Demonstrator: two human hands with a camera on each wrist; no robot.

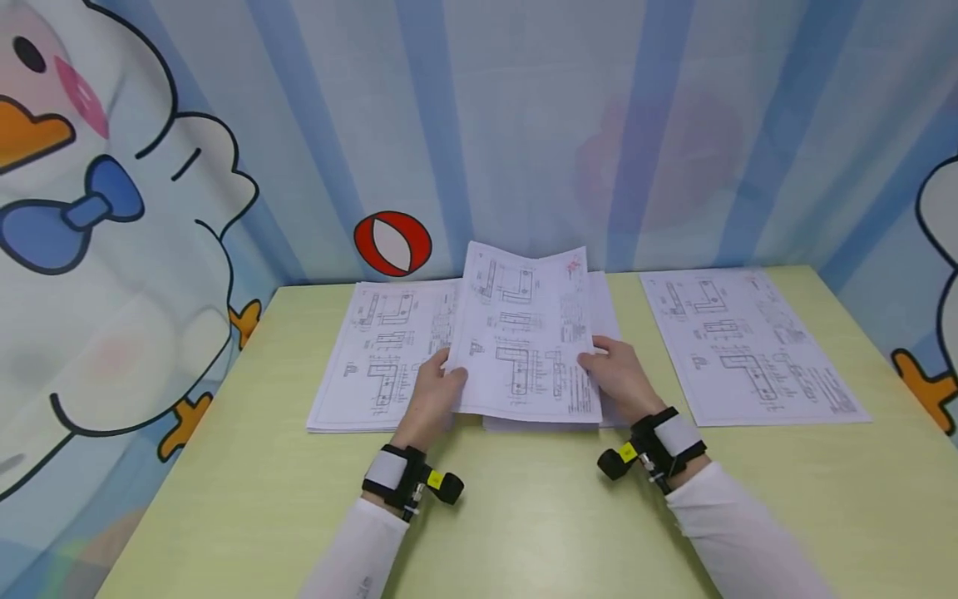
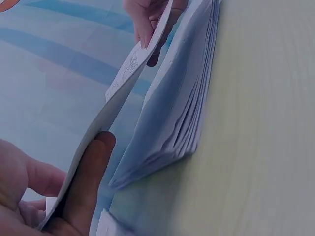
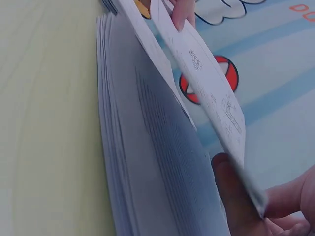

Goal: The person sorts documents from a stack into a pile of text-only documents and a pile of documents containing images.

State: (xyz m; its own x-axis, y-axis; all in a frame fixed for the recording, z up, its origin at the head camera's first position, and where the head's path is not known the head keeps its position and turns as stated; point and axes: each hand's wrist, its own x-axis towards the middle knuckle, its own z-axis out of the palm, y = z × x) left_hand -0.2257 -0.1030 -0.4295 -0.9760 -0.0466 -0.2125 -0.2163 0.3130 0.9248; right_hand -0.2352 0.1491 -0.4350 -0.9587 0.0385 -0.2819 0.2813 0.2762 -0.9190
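Observation:
Between my two hands is a drawing sheet (image 1: 535,333), raised and slightly bowed, with line drawings of L-shaped parts. My left hand (image 1: 432,395) pinches its left edge, thumb in front and fingers behind. On the opposite edge my right hand (image 1: 623,381) grips with the thumb on the printed face. Seen from the left wrist, the sheet (image 2: 101,120) is held above a paper stack (image 2: 182,108) with fanned edges. The head view shows only the margins of this middle stack (image 1: 608,304); the held sheet hides the rest.
To the left lies another stack of similar drawings (image 1: 374,358), partly overlapped by the held sheet. A drawing sheet (image 1: 756,349) rests on the right side of the pale yellow table (image 1: 524,516). A cartoon-printed curtain (image 1: 524,125) rises behind the table's back edge.

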